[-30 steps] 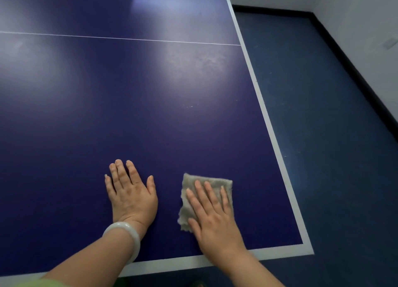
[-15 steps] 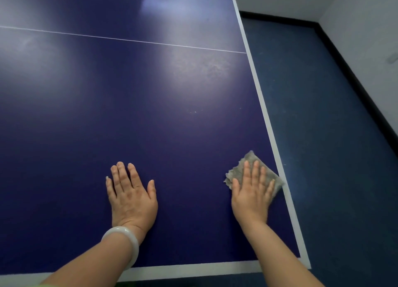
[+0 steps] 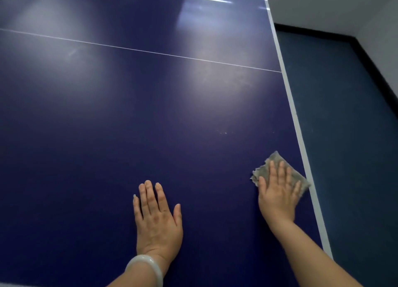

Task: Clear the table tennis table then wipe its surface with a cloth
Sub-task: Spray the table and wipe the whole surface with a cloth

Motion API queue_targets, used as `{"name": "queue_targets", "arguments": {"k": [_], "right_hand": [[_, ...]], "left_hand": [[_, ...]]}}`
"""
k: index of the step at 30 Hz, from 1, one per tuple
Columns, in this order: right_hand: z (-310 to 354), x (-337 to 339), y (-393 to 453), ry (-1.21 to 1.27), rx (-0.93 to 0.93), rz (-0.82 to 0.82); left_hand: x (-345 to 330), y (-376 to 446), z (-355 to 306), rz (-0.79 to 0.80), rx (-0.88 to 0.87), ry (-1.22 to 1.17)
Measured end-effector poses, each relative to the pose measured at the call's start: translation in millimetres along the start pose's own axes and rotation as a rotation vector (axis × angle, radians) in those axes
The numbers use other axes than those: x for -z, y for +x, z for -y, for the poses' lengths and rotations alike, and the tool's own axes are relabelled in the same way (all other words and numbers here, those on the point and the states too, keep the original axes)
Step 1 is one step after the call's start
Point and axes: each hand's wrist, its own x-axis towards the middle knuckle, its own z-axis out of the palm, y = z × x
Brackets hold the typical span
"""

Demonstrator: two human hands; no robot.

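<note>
The dark blue table tennis table (image 3: 150, 114) fills most of the view, with a thin white centre line across it and a white stripe along its right edge. A small grey cloth (image 3: 273, 163) lies flat on the surface close to that right stripe. My right hand (image 3: 277, 191) presses down on the cloth with straight, spread fingers and covers its near half. My left hand (image 3: 156, 217) rests flat on the bare tabletop to the left, fingers straight, a pale bangle on the wrist.
Dark blue floor (image 3: 349, 157) runs along the right of the table, bounded by a black skirting board and pale walls (image 3: 323, 4) at the far right corner. The table's far right corner shows at the top.
My right hand slid the cloth from beside my left hand out to the table's right edge, then slightly farther away. My left hand stayed put. The view tilted up, showing more of the far table.
</note>
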Motion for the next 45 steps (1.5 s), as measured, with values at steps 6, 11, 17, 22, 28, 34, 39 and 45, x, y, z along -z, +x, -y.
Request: {"name": "queue_targets", "arguments": {"k": [6, 11, 17, 22, 28, 34, 39, 45], "right_hand": [[88.0, -12.0, -40.1, 0.004, 0.374, -0.012], [67.6, -11.2, -33.4, 0.005, 0.390, -0.021], [25.1, -7.1, -3.8, 0.009, 0.207, -0.046], [23.3, -6.5, 3.3, 0.022, 0.168, -0.055], [11.2, -5.0, 21.6, 0.046, 0.147, -0.078], [-12.9, 2.2, 86.6, 0.066, 0.112, -0.071], [3.9, 24.0, 179.5, 0.089, 0.008, -0.025], [65.5, 28.1, 189.4, 0.048, 0.628, 0.115]], "left_hand": [[0.8, 0.7, 1.5, 0.008, -0.016, -0.020], [-1.1, 2.0, 6.1, 0.056, -0.010, -0.069], [6.7, 24.0, 3.1, -0.105, -0.152, -0.244], [19.4, 101.1, -40.2, -0.022, -0.139, -0.220], [18.9, 180.2, -69.3, 0.100, 0.118, -0.214], [7.4, 178.0, -76.5, 0.013, 0.143, -0.053], [4.2, 181.5, -78.8, -0.012, 0.155, -0.017], [-2.6, 182.6, -76.0, -0.030, 0.168, 0.006]]}}
